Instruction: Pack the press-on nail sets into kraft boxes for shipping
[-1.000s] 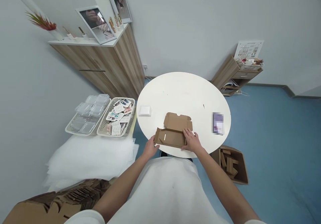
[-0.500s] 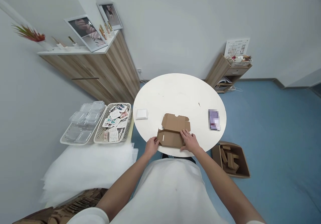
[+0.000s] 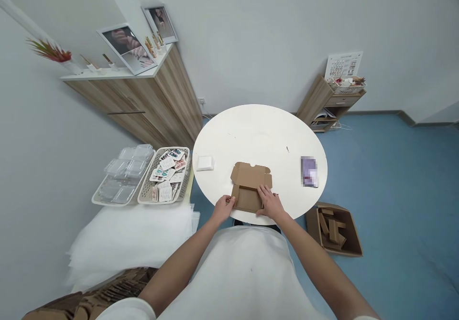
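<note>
A brown cardboard box (image 3: 250, 199) lies near the front edge of the white round table (image 3: 258, 133), its lid (image 3: 251, 174) laid open away from me. My left hand (image 3: 224, 208) grips the box's left side, where a flap is folded inward, with thumb and fingers pressed on it. On the right side lies my right hand (image 3: 270, 203), its fingers reaching over the wall and its thumb near the front corner. Part of the right wall is hidden under that hand.
A white packet (image 3: 205, 163) is on the table's left, and a blurred purple packet (image 3: 309, 171) on its right. Baskets of cards (image 3: 182, 186) and clear cases (image 3: 125, 167) stand at left. A carton (image 3: 353, 236) of folded boxes sits on the floor at right.
The box's left side flap has been folded inward over the base. My left hand has moved a little to the right with it; my right hand stays in place.
</note>
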{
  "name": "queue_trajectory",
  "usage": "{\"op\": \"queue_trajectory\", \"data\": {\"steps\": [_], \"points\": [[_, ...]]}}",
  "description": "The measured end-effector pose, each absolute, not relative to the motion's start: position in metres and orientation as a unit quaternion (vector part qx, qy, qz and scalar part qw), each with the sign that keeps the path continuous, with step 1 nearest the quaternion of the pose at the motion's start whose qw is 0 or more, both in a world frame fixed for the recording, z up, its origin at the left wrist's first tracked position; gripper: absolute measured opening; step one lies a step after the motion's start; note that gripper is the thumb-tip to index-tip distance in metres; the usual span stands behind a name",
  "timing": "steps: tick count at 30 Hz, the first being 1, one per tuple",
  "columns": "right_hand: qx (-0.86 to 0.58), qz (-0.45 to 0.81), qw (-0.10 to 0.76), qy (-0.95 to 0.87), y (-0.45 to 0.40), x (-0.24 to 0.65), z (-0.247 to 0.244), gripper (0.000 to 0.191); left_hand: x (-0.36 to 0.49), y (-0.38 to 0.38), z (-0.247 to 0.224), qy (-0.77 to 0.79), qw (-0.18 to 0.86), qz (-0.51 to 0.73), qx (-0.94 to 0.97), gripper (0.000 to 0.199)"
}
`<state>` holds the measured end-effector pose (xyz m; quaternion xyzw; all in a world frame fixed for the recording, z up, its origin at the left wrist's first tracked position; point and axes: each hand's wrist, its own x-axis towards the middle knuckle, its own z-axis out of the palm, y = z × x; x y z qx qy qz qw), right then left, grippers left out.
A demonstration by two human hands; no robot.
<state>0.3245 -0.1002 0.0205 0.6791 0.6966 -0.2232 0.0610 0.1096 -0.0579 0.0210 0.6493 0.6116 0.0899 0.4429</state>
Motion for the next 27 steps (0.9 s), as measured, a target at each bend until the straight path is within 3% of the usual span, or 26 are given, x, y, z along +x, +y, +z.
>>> {"op": "queue_trajectory", "data": {"steps": [8, 18, 20, 24, 27], "points": [[0.637, -0.251, 0.081, 0.724, -0.109, 0.316, 0.027, 0.122, 0.106, -0.047, 0.012, 0.621, 0.375, -0.033, 0.688, 0.018], [0.635, -0.247, 0.103, 0.725, -0.111, 0.314, 0.023, 0.121, 0.107, -0.051, 0.012, 0.612, 0.333, -0.081, 0.713, 0.025], [0.637, -0.243, 0.112, 0.723, -0.109, 0.315, 0.025, 0.121, 0.103, -0.054, 0.014, 0.604, 0.365, -0.035, 0.708, 0.04], [0.637, -0.244, 0.122, 0.721, -0.106, 0.319, 0.028, 0.119, 0.093, -0.06, 0.023, 0.57, 0.424, 0.078, 0.7, 0.09], [0.635, -0.242, 0.124, 0.723, -0.104, 0.321, 0.029, 0.12, 0.09, -0.057, 0.029, 0.53, 0.447, 0.079, 0.716, 0.112]]}}
